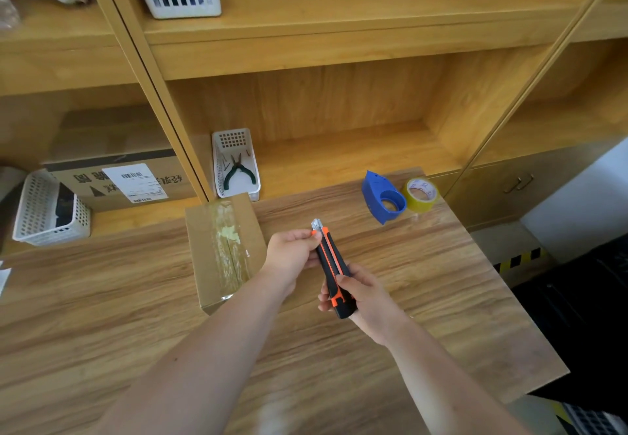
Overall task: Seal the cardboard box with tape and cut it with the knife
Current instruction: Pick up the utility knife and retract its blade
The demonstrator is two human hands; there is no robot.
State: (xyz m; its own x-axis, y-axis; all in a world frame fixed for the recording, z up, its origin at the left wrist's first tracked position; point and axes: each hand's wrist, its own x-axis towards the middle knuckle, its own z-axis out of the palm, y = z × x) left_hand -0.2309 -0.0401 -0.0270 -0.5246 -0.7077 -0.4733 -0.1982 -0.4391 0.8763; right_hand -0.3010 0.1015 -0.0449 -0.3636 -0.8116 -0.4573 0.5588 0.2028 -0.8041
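Observation:
A small cardboard box (204, 241) lies on the wooden table (424, 281), its top seam covered by a strip of clear tape (227, 247). Just right of the box I hold a black and orange utility knife (331, 261) above the table. My right hand (365, 295) grips its handle at the rear end. My left hand (292, 254) pinches the front end near the short exposed blade. A blue tape dispenser (382, 198) and a yellowish tape roll (421, 195) sit at the table's far right.
Wooden shelves rise behind the table. A white basket (251, 176) holding green pliers stands on the shelf behind the box. A larger labelled carton (115, 179) and another white basket (47, 210) sit at the left. The table's right edge drops off near a dark area.

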